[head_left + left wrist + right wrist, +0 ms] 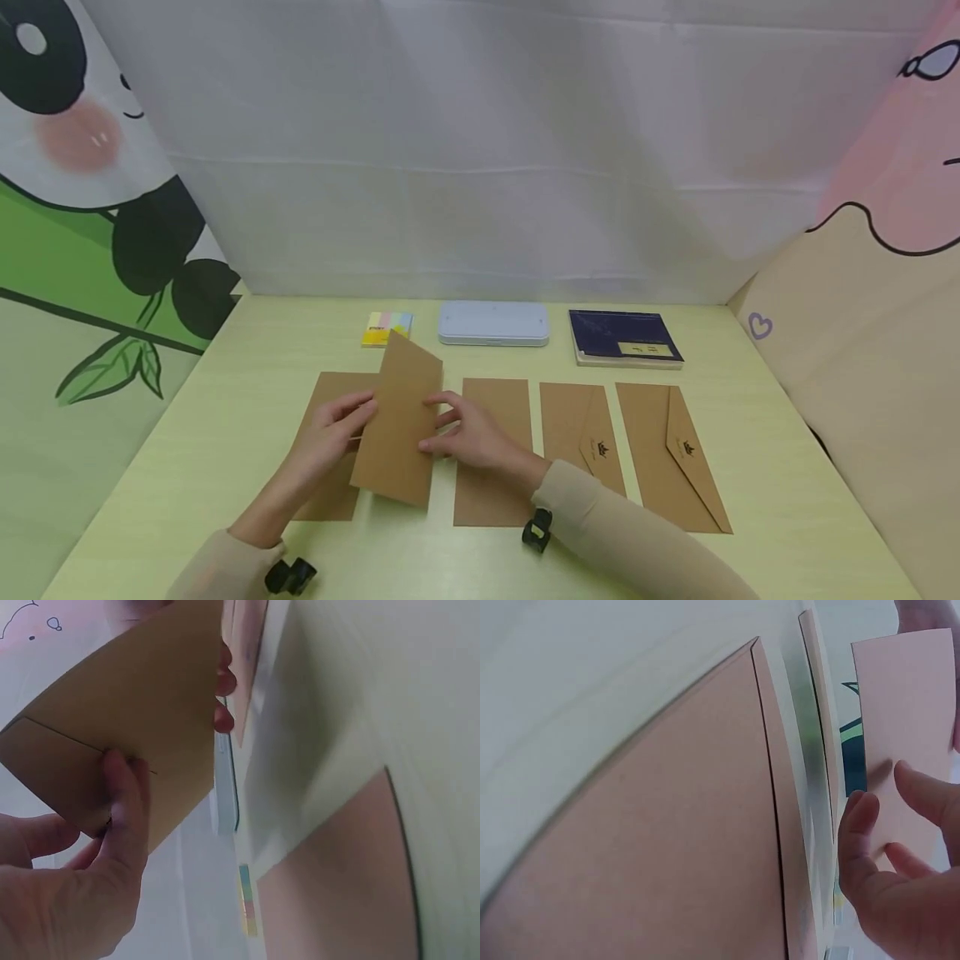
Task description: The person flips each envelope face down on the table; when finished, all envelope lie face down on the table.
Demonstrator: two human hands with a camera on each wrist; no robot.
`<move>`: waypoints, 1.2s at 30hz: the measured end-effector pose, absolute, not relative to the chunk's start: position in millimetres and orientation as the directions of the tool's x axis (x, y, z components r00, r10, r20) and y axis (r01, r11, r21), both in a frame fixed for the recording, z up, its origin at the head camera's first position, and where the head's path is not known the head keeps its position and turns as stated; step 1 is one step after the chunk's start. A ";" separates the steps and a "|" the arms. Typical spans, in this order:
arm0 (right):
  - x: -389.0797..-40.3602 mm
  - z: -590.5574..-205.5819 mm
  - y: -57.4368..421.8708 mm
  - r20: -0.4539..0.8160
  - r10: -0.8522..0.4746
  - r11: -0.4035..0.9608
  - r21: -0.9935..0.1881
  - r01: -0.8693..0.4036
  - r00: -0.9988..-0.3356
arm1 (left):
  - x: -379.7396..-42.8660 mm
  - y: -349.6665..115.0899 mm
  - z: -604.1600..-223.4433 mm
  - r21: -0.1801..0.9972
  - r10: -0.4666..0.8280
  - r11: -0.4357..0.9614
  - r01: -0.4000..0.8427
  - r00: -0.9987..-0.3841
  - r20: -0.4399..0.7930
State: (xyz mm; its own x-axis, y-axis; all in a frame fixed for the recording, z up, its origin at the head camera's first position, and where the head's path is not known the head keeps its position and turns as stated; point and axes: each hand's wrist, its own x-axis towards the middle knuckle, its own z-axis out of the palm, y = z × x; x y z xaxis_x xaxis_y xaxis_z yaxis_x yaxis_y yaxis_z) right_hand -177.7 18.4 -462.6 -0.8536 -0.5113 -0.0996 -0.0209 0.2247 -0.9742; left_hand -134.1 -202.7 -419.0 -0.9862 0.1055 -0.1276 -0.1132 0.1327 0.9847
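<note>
A brown kraft envelope (pixel 397 425) is held up off the table, standing on a tilt between both hands. My left hand (pixel 333 437) pinches its left edge; in the left wrist view, those fingers lie at the flap (pixel 64 761) on the side turned away from the head camera. From the other side my right hand (pixel 476 433) holds the right edge, thumb on the near face in the head view. Beneath and to the left lies another brown envelope (pixel 330 492), partly covered. To the right, a plain-side-up envelope (pixel 498 404) lies partly under the right forearm.
Two envelopes with pointed flaps and crown prints, one nearer (pixel 562 417) and one far right (pixel 645 450), lie flat. Along the back are colored sticky notes (pixel 386 321), a pale blue case (pixel 493 323) and a dark blue notebook (pixel 622 332). A white cloth wall (pixel 480 167) rises behind.
</note>
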 end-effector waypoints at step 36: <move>-181.7 -462.5 23.6 -0.078 -0.453 0.559 -0.801 -0.215 -0.888 | -139.6 -210.5 -457.2 0.838 0.031 0.541 -0.072 -0.994 -0.106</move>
State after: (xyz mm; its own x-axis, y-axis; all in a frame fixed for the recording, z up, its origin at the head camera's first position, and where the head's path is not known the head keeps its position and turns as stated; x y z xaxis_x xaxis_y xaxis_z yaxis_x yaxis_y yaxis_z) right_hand -181.7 23.6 -462.5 -0.8882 -0.4528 -0.0776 -0.2151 0.5591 -0.8007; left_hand -139.6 -210.5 -457.2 -0.9939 0.0314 -0.1058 -0.0721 0.5410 0.8379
